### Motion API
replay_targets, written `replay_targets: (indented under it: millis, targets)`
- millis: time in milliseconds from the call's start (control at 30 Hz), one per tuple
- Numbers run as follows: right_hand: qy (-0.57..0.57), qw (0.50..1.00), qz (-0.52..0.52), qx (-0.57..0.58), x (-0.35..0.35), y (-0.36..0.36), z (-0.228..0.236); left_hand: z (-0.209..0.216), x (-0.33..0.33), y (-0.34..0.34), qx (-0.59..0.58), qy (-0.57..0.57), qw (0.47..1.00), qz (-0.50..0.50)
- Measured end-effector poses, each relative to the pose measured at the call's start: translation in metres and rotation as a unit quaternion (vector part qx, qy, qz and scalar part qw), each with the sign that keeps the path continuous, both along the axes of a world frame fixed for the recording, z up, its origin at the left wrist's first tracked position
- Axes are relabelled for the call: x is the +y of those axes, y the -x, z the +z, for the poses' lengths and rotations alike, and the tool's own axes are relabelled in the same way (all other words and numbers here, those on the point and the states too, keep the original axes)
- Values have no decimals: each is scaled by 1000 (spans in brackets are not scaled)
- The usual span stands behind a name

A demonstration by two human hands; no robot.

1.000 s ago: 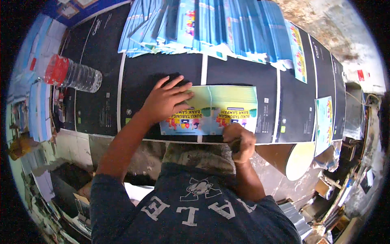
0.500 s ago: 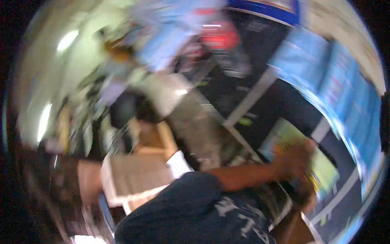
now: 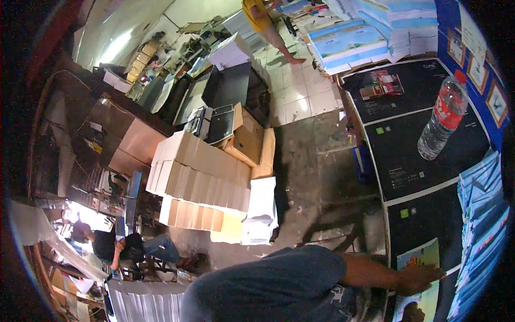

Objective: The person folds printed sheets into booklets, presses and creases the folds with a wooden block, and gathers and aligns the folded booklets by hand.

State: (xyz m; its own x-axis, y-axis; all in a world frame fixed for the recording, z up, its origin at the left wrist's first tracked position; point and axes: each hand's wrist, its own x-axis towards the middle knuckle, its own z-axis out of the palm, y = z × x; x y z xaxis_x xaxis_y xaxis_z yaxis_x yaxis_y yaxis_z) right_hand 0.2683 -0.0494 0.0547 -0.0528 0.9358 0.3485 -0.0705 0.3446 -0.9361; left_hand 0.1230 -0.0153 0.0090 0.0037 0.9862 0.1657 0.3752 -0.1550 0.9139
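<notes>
My left arm comes out of a dark sleeve and reaches to the right. My left hand (image 3: 418, 280) lies over a light green and blue booklet (image 3: 429, 252) with a colourful printed cover, its fingers stretched out across it. At the lower edge, a dark rounded shape over the booklet appears to be part of my right hand (image 3: 413, 312); its fingers do not show clearly. The booklet rests on a black box top (image 3: 416, 228). Just to the right stand stacked blue booklets (image 3: 483, 214).
A water bottle with a red cap (image 3: 444, 115) and a small red pack (image 3: 383, 85) stand on black boxes. Paper stacks (image 3: 204, 172) and an open carton (image 3: 247, 134) stand left. One person (image 3: 265, 24) walks at the back; another (image 3: 115, 247) sits lower left.
The view has swung and is sharp now instead of blurred. The booklet and my hands now appear lower in the picture. My left hand is still over the booklet.
</notes>
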Motion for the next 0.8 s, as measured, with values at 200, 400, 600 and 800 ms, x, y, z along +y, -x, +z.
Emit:
replay_targets:
  millis: [200,400,600,800]
  targets:
    - [-10,997,-10,-76,5,12,-27,39,4,50,-10,209,976,-53]
    - [-27,998,62,15,3,25,-49,-22,55,98,189,-100,908,-361]
    - [82,990,74,92,0,46,-6,-4,77,124,361,-123,834,-398]
    - [153,977,90,-120,-1,67,-10,-9,81,121,302,-137,854,-402]
